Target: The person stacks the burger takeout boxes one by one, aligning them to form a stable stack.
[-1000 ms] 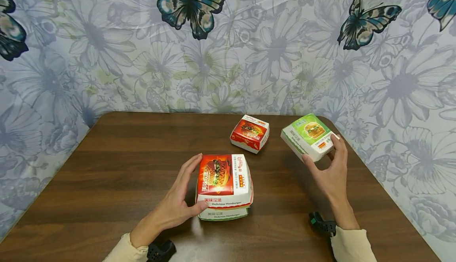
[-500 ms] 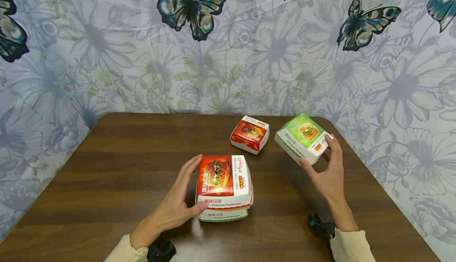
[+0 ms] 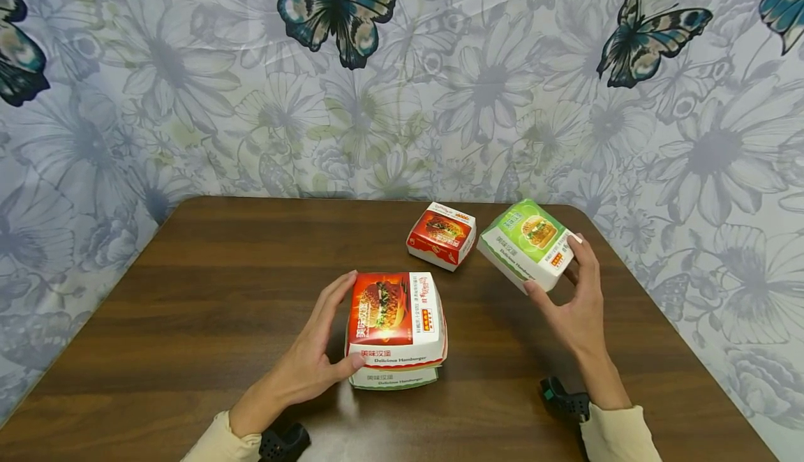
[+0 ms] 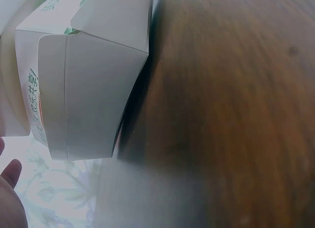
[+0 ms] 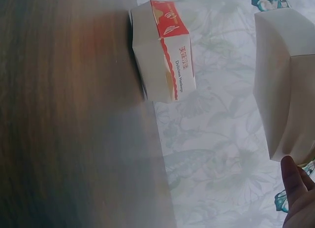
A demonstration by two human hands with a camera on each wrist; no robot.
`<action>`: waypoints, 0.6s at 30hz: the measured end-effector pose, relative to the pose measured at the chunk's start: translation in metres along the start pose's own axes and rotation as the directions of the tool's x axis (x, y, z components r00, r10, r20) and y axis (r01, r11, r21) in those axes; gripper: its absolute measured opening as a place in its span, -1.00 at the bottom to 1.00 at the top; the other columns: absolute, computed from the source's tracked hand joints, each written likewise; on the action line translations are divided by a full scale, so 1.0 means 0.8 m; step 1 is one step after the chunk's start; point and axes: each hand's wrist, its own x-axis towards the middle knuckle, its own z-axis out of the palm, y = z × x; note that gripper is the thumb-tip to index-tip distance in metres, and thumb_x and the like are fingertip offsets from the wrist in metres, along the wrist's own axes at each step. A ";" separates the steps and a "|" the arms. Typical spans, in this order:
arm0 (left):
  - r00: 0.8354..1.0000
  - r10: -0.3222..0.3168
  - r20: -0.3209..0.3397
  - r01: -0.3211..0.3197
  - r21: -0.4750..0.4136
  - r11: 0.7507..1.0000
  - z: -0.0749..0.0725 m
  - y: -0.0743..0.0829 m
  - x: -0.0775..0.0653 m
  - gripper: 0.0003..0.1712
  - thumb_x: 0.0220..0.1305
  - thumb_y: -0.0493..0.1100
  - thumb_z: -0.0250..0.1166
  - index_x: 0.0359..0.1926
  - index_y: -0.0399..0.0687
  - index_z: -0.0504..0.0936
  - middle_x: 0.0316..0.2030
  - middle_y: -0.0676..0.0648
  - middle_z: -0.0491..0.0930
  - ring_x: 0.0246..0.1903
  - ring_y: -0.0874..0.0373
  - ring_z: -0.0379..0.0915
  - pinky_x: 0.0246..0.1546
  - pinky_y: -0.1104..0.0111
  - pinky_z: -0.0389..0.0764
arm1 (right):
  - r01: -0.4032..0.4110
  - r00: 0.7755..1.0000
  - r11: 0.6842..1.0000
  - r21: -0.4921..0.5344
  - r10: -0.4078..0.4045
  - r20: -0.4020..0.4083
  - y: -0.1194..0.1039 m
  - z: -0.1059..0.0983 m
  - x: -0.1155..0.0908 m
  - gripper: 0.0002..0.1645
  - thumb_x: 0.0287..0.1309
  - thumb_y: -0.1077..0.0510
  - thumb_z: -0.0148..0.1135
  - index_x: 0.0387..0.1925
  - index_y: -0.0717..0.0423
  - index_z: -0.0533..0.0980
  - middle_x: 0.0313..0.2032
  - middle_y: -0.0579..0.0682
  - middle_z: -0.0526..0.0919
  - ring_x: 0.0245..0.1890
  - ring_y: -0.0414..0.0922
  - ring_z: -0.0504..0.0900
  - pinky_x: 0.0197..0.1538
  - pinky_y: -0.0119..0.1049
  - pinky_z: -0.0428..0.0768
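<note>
In the head view, a red-and-white hamburger box (image 3: 383, 308) sits on top of a white-and-green hamburger box (image 3: 394, 378) at the table's middle. My left hand (image 3: 304, 361) holds the red box by its left side, thumb at the front and fingers along the left edge. The lower box's side (image 4: 93, 95) fills much of the left wrist view. My right hand (image 3: 574, 312) grips a green-and-white hamburger box (image 3: 527, 239) by its near right end, tilted and raised over the table. Its plain white underside (image 5: 283, 80) shows in the right wrist view.
A smaller red hamburger box (image 3: 442, 235) stands on the brown wooden table (image 3: 220, 273), just left of the raised green box. Behind the table's far edge hangs a floral cloth (image 3: 490, 99) with butterflies.
My right hand has moved a little left with the green hamburger box, bringing it closer to the small red box. The left hand and the stack have stayed in place.
</note>
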 end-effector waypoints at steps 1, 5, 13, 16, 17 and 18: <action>1.000 -0.001 -0.001 0.001 0.000 1.000 0.000 0.000 0.000 0.17 0.20 0.20 0.40 0.66 0.14 -0.06 0.61 -0.05 -0.06 0.51 -0.05 0.02 0.27 -0.41 0.22 | -0.001 1.000 1.000 0.001 0.001 0.002 -0.001 0.000 0.000 0.04 -0.08 0.41 0.43 0.49 0.32 0.24 0.48 0.34 0.21 0.52 -0.08 0.17 0.19 -0.62 0.33; 1.000 -0.003 0.001 0.003 -0.010 1.000 0.001 -0.001 -0.001 0.16 0.20 0.18 0.40 0.66 0.13 -0.06 0.61 -0.08 -0.06 0.51 -0.06 0.01 0.26 -0.42 0.22 | 0.000 1.000 1.000 0.008 0.000 0.013 -0.004 0.002 -0.001 0.04 -0.08 0.42 0.42 0.49 0.32 0.24 0.48 0.34 0.22 0.52 -0.11 0.18 0.19 -0.64 0.33; 1.000 -0.008 -0.004 0.008 -0.006 1.000 -0.001 -0.002 -0.001 0.15 0.22 0.22 0.36 0.66 0.13 -0.06 0.61 -0.02 -0.06 0.48 -0.05 0.06 0.25 -0.40 0.24 | 0.014 1.000 1.000 0.004 -0.014 0.026 0.009 0.006 -0.002 0.07 -0.09 0.40 0.45 0.51 0.26 0.23 0.48 0.33 0.23 0.47 -0.27 0.21 0.18 -0.64 0.33; 1.000 -0.003 -0.002 0.003 0.006 1.000 -0.003 -0.002 0.000 0.15 0.22 0.22 0.37 0.66 0.14 -0.06 0.61 -0.02 -0.06 0.49 -0.04 0.05 0.26 -0.39 0.24 | 0.019 0.999 1.000 0.006 -0.019 0.026 0.020 0.007 -0.002 0.09 -0.10 0.38 0.47 0.52 0.24 0.23 0.49 0.32 0.22 0.48 -0.24 0.20 0.19 -0.62 0.33; 1.000 -0.001 0.000 0.001 0.010 1.000 -0.003 -0.002 0.000 0.15 0.22 0.24 0.37 0.66 0.14 -0.06 0.61 -0.03 -0.06 0.49 -0.05 0.04 0.26 -0.39 0.24 | 0.023 0.999 1.000 0.008 -0.023 0.025 0.020 0.008 -0.001 0.09 -0.09 0.37 0.47 0.52 0.24 0.23 0.49 0.31 0.22 0.49 -0.23 0.20 0.19 -0.62 0.33; 1.000 0.001 0.002 -0.001 0.013 1.000 -0.003 -0.002 0.001 0.15 0.23 0.24 0.36 0.66 0.14 -0.06 0.61 -0.03 -0.06 0.49 -0.05 0.04 0.26 -0.40 0.24 | 0.025 0.999 1.000 0.009 -0.026 0.025 0.019 0.008 -0.001 0.09 -0.09 0.36 0.47 0.52 0.24 0.23 0.49 0.32 0.22 0.48 -0.22 0.20 0.19 -0.61 0.33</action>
